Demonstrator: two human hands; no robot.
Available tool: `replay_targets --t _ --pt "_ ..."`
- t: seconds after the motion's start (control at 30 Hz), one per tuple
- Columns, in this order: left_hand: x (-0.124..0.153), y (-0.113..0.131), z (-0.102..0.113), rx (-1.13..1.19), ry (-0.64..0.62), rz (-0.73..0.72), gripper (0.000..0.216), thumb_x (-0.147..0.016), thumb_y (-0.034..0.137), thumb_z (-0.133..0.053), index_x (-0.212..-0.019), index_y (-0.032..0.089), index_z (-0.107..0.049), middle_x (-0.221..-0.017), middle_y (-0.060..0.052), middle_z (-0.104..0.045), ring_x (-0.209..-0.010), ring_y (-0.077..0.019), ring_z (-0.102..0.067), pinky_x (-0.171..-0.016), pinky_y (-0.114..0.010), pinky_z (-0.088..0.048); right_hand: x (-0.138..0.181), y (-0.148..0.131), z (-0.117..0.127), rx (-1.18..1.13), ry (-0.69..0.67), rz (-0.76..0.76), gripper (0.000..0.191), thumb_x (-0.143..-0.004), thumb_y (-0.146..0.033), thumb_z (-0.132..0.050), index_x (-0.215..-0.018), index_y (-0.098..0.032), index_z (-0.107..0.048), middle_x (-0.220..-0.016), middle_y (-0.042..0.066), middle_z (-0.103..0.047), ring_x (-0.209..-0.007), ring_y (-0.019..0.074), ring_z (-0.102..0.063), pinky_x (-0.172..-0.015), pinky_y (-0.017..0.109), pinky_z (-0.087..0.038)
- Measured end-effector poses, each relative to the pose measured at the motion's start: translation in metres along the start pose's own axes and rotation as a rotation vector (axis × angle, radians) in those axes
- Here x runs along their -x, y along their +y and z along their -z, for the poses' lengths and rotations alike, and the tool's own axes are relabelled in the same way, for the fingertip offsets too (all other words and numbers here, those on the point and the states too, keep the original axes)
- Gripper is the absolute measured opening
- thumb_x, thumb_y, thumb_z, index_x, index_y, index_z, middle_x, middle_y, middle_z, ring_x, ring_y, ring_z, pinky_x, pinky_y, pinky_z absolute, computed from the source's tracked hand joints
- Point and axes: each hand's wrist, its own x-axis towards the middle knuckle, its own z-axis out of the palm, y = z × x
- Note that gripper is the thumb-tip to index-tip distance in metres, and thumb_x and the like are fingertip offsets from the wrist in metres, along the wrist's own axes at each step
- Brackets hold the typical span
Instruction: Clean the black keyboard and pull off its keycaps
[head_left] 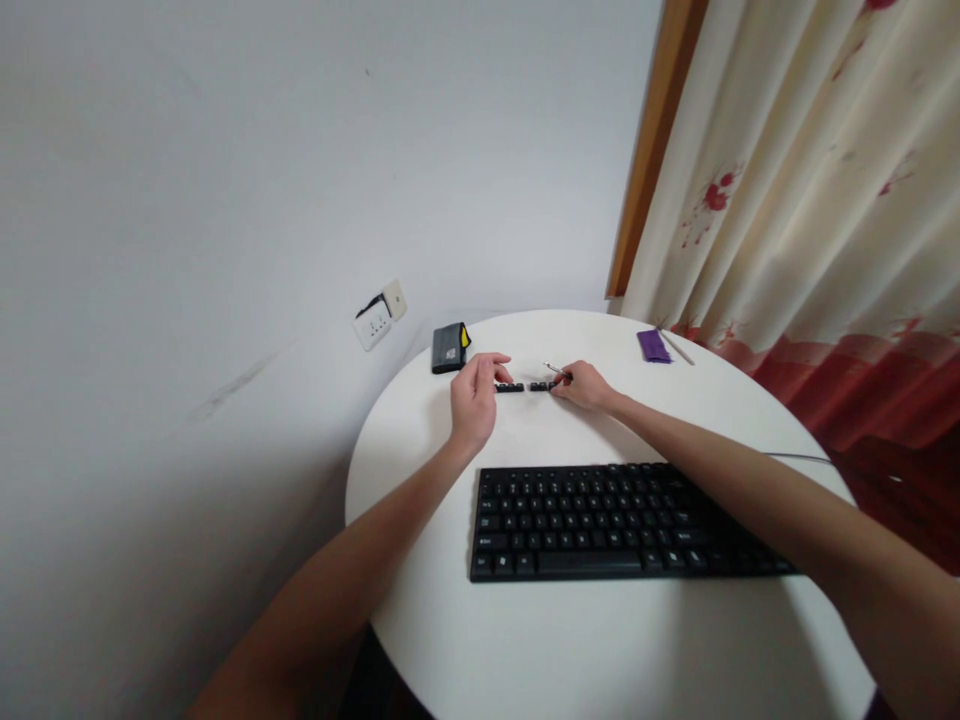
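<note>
A short row of small black keycaps (511, 387) lies on the white round table beyond the keyboard, and a second short group of keycaps (538, 386) sits just right of it, across a small gap. My left hand (475, 396) rests at the left end of the row, fingers bent and apart, its fingertips beside or touching the keycaps. At the other end, my right hand (583, 386) is closed round a thin metal tool (553, 369) whose tip points left; its fingertips also touch the end keycap. Nearer to me lies a black keyboard (585, 522), its right part under my right forearm.
A dark grey pouch (448, 348) with a yellow piece stands behind my left hand. A purple cloth (654, 346) and a pale stick (678, 347) lie at the far right of the table (600, 640). A cable (796, 457) runs rightward. Wall and curtain (757, 200) border the table.
</note>
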Motion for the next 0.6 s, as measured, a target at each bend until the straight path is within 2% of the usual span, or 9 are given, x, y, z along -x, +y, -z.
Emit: replay_targets --t 0.6 --pt "-0.0002 -0.0015 -0.0001 0.004 -0.035 0.015 0.04 -0.1 0.041 -0.04 -0.086 0.016 -0.067 -0.068 -0.003 -0.062 -0.066 -0.0131 -0.057 -0.059 -0.025 -0.041 -0.0022 0.0028 -0.0029 0.022 -0.037 -0.022 0.023 -0.074 -0.026 -0.069 -0.093 -0.016 -0.077 -0.078 0.004 -0.071 -0.068 0.0143 -0.06 -0.063 0.023 -0.041"
